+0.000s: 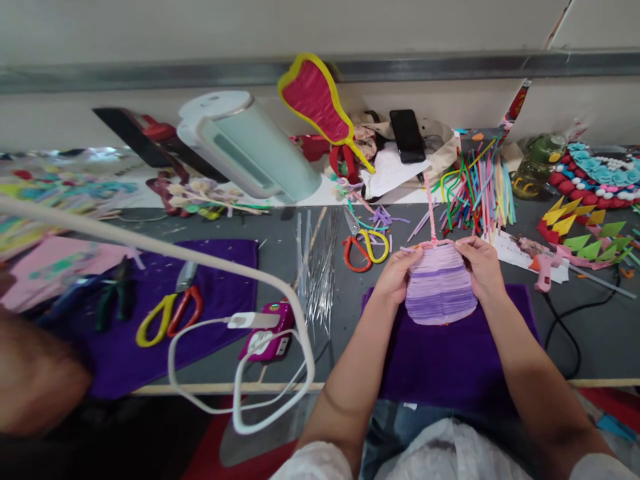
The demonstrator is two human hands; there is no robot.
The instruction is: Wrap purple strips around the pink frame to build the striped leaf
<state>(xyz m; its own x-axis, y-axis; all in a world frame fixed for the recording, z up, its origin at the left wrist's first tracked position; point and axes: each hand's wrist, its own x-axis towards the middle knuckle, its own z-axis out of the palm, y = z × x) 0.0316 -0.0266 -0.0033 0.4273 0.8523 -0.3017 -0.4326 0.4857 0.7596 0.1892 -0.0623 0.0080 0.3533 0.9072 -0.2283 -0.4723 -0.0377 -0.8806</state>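
Note:
Between my two hands is a fan-shaped piece [442,285] in striped lilac and purple pipe cleaners, with a twisted pink stem [430,207] pointing away from me. My left hand [397,273] grips its upper left edge, and a short purple end sticks out by the fingertips. At the upper right edge, my right hand [480,265] pinches the rim with thumb and fingers. The piece hangs over a dark purple cloth [440,373] on the grey table. Scissors with red and yellow handles [367,250] lie just left of my left hand.
Pipe cleaners [480,190] stand bunched behind my hands. A pink glue gun [544,267] with a black cord lies right. Thin wires [320,280], a magenta box [270,330] and a white cable [300,333] are left. A pale green jug [250,143] leans behind. Another person's arm [40,373] shows far left.

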